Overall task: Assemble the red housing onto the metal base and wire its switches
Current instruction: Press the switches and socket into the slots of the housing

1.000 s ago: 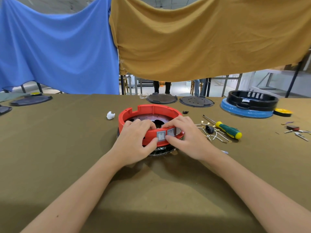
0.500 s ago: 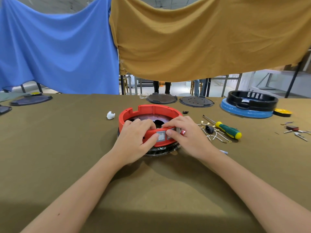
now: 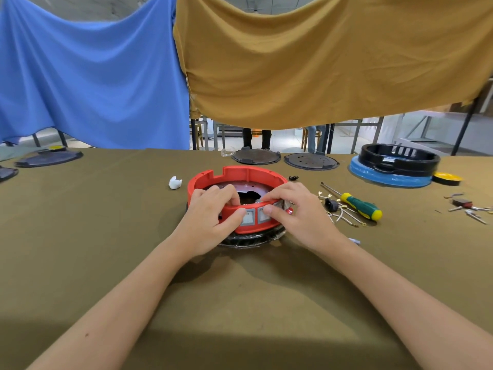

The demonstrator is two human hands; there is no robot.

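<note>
1. Red housing (image 3: pixel 237 177) sits mid-tabletop (image 3: pixel 106 236) on the metal base (image 3: pixel 250 240); only the base's dark lower edge shows at the near side, beneath the red ring.
2. Left hand (image 3: pixel 210 220) grips the housing's near-left wall, fingers curled over the rim to the inside, thumb against the outer face just beside the switches (image 3: pixel 254 217).
3. Right hand (image 3: pixel 298 212) grips the near-right wall the same way, thumb tip touching the right-hand switch.
4. Two grey rocker switches sit side by side in the near wall; they look fitted into their openings.
5. Judgement: housing is on the base but probably being seated or aligned; cannot tell whether it is fully down or fastened.
6. Wiring looks undone: loose wire leads with terminals (image 3: pixel 344 216) and a black plug part (image 3: pixel 331 204) lie right of the housing, near a green-and-yellow screwdriver (image 3: pixel 358 205).
7. Remaining, as judged: secure housing, connect leads to switches.
</note>
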